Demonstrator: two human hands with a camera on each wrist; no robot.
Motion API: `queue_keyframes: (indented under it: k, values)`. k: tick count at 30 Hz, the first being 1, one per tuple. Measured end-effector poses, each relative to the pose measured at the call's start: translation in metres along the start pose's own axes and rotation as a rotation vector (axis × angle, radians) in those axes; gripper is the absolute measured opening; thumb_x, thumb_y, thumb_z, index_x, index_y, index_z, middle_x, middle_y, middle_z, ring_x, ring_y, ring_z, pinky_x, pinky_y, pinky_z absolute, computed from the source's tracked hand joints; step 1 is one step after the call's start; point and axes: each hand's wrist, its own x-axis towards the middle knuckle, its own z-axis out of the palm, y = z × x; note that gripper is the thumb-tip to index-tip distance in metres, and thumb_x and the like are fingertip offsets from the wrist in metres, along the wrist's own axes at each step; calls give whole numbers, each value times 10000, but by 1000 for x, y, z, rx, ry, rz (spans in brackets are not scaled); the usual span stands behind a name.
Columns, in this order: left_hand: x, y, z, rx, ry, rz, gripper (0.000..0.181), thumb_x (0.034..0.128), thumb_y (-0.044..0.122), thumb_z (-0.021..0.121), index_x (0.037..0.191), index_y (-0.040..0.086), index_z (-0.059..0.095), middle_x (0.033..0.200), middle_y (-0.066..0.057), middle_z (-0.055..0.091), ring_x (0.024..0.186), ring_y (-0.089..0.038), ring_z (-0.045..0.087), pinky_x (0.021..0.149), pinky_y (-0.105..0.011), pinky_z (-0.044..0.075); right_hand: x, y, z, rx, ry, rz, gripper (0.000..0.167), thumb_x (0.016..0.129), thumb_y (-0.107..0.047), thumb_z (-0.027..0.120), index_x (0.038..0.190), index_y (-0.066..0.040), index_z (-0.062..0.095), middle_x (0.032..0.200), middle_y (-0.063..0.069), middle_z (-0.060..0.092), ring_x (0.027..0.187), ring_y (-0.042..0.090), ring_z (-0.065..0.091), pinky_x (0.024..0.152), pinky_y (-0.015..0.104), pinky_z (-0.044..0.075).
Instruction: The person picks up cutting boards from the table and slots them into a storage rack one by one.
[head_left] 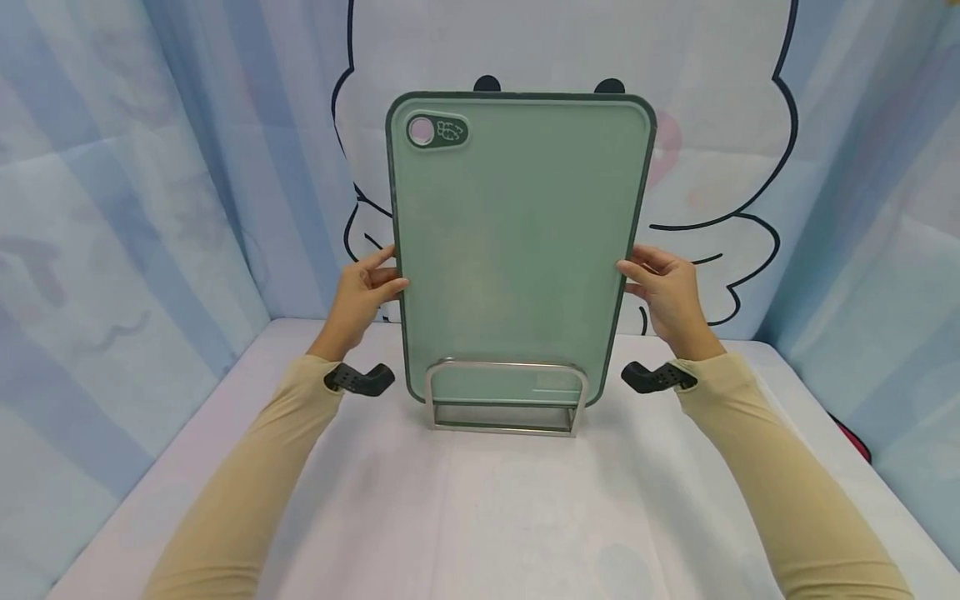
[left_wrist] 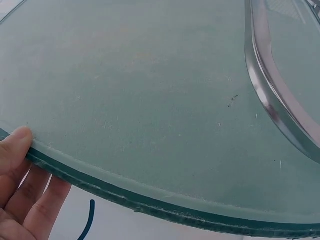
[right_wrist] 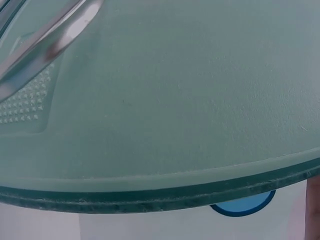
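A green cutting board (head_left: pixel 517 225) with a dark green rim stands upright in a metal rack (head_left: pixel 506 365), its lower edge between the rack's bars. At the top left corner is a round hole beside a small printed figure. My left hand (head_left: pixel 362 292) pinches the board's left edge, thumb on the near face and fingers behind. On the opposite edge my right hand (head_left: pixel 666 292) grips in the same way. In the left wrist view the thumb (left_wrist: pixel 17 145) presses near the rim. A textured patch (right_wrist: pixel 25 102) shows low on the board in the right wrist view, where the hand is mostly cut off.
The rack stands on a white-covered table (head_left: pixel 510 517). Behind and at both sides hang pale blue patterned curtains (head_left: pixel 97 208). A dark item with red (head_left: pixel 851 437) shows at the table's right edge. Black cameras (head_left: pixel 363 380) sit on both wrists.
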Motion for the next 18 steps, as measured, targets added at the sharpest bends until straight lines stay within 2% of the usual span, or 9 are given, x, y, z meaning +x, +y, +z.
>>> queue_keyframes:
  k: [5, 10, 18]
  values:
    - [-1, -3, 3, 5, 24, -12, 568, 923, 68, 575, 1447, 71, 355, 1273, -287, 549, 881, 78, 614, 789, -149, 531, 1, 3, 0, -6, 4, -24, 199, 833, -115, 705, 1032, -135, 710, 929, -55, 653, 836, 68, 599, 669, 149, 524]
    - [-1, -8, 10, 26, 82, -23, 513, 928, 110, 579, 1413, 73, 420, 1242, -266, 580, 851, 71, 619, 781, -145, 530, -1, 5, 1, -5, 28, -47, 190, 838, -120, 699, 1027, -145, 705, 907, -55, 647, 813, 64, 596, 645, 147, 522]
    - [-5, -14, 15, -4, 132, -41, 476, 938, 114, 564, 1387, 17, 440, 1248, -253, 575, 868, 64, 599, 772, -117, 516, -8, 14, 6, -80, 88, -37, 284, 863, -179, 670, 1132, -87, 659, 921, -68, 622, 837, 52, 603, 667, 134, 528]
